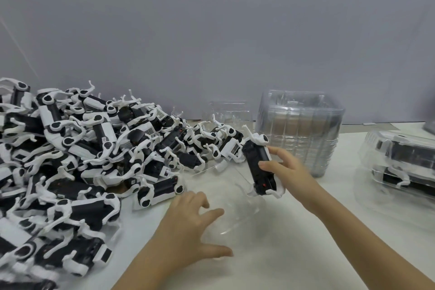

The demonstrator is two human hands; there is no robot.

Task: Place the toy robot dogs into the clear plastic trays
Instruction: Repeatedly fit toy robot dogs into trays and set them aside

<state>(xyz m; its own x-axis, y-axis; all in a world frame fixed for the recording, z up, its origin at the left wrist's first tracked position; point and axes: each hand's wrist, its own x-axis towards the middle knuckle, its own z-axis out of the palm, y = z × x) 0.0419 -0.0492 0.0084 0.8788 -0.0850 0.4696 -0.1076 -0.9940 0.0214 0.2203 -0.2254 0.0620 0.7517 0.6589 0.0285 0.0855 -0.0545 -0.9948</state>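
As left hand (188,226) splays, right hand (286,168) grips dog (256,159).

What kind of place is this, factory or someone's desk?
Probably a toy packing bench in a factory: a big heap of identical toy robot dogs, a stack of empty clear trays, filled trays set aside at right, and the right hand holding one dog.

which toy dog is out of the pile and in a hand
The toy robot dog gripped in the right hand, held above the clear tray the left hand touches. The rest lie in the pile at left or inside the filled trays at right.
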